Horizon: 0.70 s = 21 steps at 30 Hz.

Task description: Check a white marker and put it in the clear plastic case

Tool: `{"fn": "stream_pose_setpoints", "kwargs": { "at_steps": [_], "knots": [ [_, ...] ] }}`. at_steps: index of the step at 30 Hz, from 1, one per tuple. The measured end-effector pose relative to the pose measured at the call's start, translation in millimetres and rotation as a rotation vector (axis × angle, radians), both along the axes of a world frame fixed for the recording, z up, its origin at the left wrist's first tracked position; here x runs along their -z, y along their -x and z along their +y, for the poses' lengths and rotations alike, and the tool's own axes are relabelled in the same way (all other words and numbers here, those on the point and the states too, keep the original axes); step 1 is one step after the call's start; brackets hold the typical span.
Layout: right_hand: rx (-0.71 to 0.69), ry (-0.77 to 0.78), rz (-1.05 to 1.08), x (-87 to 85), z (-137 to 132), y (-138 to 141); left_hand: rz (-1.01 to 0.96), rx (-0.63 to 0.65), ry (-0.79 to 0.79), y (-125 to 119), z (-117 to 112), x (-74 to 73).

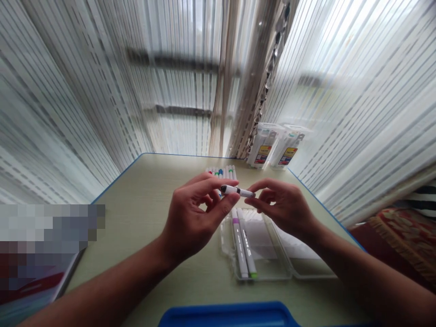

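A white marker with black bands [243, 192] is held sideways between both hands above the table. My left hand [195, 213] pinches its black-ended part between thumb and fingers. The other end is in the fingertips of my right hand [284, 204]. Below them lies an open clear plastic case [265, 271]. Two markers rest along its left side: one with a purple band [240, 245] and one with a green end [248, 245]. Behind my left hand, a row of white markers with coloured bands [230, 171] lies on the table, partly hidden.
Two clear cases with labels [261, 147] [286, 150] stand upright at the back right, by the striped curtain [184, 91]. A blue plastic object [225, 313] is at the near edge. Something with a blurred-out, colourful surface [34, 286] lies at the left.
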State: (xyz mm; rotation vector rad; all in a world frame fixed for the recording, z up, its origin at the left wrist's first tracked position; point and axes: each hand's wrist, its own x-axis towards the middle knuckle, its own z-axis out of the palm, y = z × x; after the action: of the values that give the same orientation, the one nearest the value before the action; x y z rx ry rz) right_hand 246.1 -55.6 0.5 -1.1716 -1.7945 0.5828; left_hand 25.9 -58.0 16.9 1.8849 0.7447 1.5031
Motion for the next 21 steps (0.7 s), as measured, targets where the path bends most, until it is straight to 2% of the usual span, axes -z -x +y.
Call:
{"fn": "stream_pose_setpoints", "kwargs": {
  "at_steps": [6, 21],
  "knots": [
    [-0.003, 0.004, -0.001, 1.1, -0.6, -0.9, 0.016, -0.021, 0.009, 0.3, 0.3, -0.7],
    [-0.006, 0.004, -0.065, 0.5, -0.1, -0.1, 0.083, 0.048, -0.055, 1.1, -2.9, -0.9]
  ]
}}
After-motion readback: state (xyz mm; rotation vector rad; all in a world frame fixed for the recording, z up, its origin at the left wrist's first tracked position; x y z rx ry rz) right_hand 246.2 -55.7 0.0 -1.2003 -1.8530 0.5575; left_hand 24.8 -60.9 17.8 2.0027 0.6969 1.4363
